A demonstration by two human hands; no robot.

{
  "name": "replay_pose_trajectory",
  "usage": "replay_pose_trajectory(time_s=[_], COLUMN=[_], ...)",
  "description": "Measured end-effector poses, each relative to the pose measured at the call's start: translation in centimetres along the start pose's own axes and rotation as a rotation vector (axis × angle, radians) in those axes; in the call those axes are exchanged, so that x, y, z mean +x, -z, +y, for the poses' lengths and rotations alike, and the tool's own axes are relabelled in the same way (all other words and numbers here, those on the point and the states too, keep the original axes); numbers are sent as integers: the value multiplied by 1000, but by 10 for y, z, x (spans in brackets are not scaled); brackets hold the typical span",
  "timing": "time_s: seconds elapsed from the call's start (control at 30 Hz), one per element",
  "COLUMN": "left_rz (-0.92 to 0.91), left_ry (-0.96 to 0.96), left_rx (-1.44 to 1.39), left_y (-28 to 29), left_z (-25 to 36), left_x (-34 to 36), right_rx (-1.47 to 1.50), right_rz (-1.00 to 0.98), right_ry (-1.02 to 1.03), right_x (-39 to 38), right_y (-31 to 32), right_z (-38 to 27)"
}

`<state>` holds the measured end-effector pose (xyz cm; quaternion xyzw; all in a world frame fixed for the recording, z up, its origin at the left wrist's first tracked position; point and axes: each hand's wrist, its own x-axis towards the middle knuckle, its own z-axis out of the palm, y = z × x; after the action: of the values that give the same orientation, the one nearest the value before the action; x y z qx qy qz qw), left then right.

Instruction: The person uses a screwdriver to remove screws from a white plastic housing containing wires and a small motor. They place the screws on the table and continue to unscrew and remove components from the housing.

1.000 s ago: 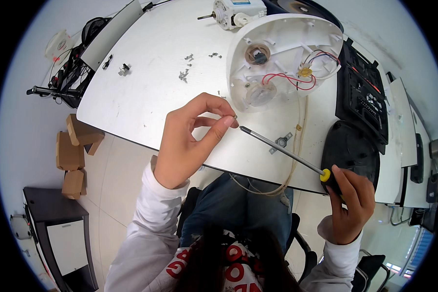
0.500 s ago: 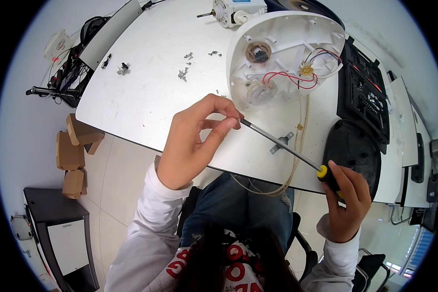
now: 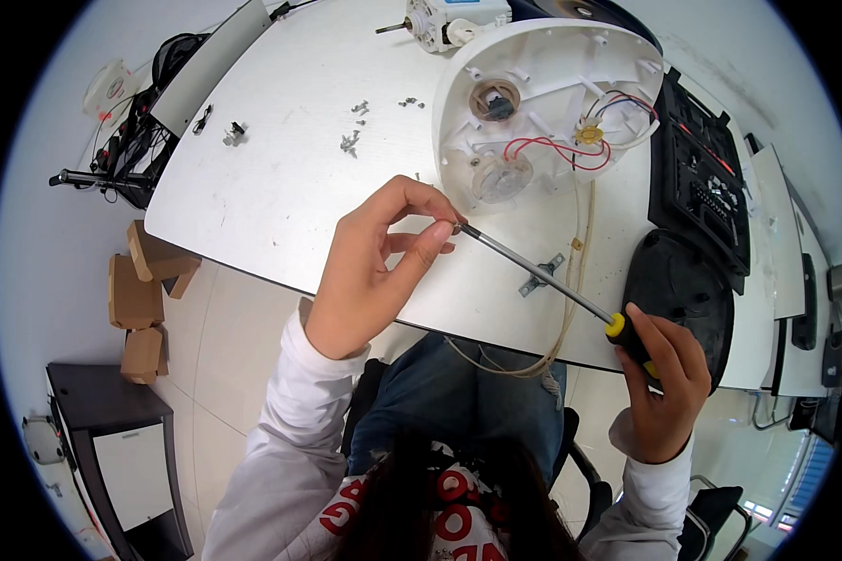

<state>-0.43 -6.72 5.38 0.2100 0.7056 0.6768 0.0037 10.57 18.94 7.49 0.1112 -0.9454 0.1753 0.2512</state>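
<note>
My right hand [image 3: 667, 383] grips the black and yellow handle of a screwdriver [image 3: 536, 272], its steel shaft slanting up to the left. At the shaft's tip, the thumb and forefinger of my left hand [image 3: 370, 266] pinch what looks like a small screw, mostly covered by the fingertips. Just beyond the left hand lies an open white plastic housing [image 3: 458, 70], with red wires [image 3: 543, 143] and a round yellowish part [image 3: 588, 136] inside. A small grey metal bracket [image 3: 542, 275] rests on the table below the shaft.
On the white table [image 3: 281, 178] lie several loose screws [image 3: 349, 142] and a small metal part [image 3: 235, 134]. A motor [image 3: 454, 21] stands at the back. To the right are a black tool case [image 3: 697, 178] and a black oval base [image 3: 680, 290]. A pale cord [image 3: 571, 318] hangs over the front edge.
Both hands and the screwdriver have shifted very slightly up and left. The grips are the same, and the screwdriver tip is still at my left fingertips.
</note>
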Motion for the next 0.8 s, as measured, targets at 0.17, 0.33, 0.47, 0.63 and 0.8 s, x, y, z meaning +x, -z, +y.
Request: replay_pose_trajectory(time_s=[0.17,0.33,0.47,0.63,0.8], left_rz=[21,18,40,46,45], left_ry=[13,-1,52,65,71], left_rx=[-80,-45,-172,-201,-198], left_y=[-1,0,-2,-4,-5], left_z=[-1,-4,-5,-3,-3], left_x=[1,2,1,1,2], right_rx=[-8,14,16,18,27], right_rz=[-7,-26,-22,-17,-23], right_ry=[8,-5,-13,-14,-17], right_x=[1,0,-1,-2,-2], right_y=[-1,-4,-4,-5,-5], right_z=[1,2,1,2,2])
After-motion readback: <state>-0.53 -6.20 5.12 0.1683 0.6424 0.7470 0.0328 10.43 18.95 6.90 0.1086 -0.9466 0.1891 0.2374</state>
